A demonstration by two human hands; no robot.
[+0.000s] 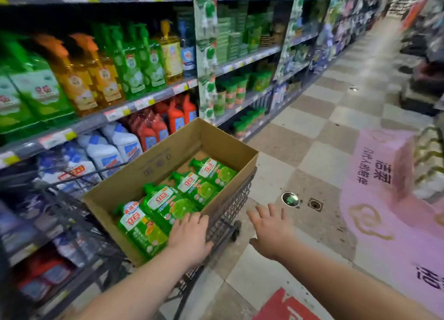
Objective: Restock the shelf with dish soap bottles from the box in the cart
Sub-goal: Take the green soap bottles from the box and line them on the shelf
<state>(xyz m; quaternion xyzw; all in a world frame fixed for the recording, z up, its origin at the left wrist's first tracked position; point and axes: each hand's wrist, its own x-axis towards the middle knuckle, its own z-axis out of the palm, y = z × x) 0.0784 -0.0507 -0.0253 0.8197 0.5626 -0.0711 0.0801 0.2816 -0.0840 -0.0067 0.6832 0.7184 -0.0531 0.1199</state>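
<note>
Head view. A: Hands first. What are they doing?
B: Apart. The left hand [189,235] lies across the near right corner of the box [153,166], fingers inside on the bases of the closest bottles, thumb outside the wall. It grips nothing that I can see. The right hand [270,230] hangs spread and empty over the floor [312,151], just beside the cart [230,206].
A: And the stock?
B: Four dish soap bottles [192,187] lie flat in a row in the box, caps toward the shelf [91,125]. The box sits in the cart basket, close against the shelving.
A: Best way to lift one?
B: My call: take the nearest bottle [141,228] round its body, not by the cap, bring the free hand under the base, stand it upright, label out. The plastic is probably slick, so two hands are safer. Find the matching facing first; green pump bottles [134,65] and green pouches [36,89] stand higher up.
A: Writing?
B: Red characters on white labels, likely 立白. A round badge [131,206] on the nearest bottle, not legible. Box print too faint. The pink floor decal [384,199] carries characters, unread from this angle. Price tags [117,113] blurred.
</note>
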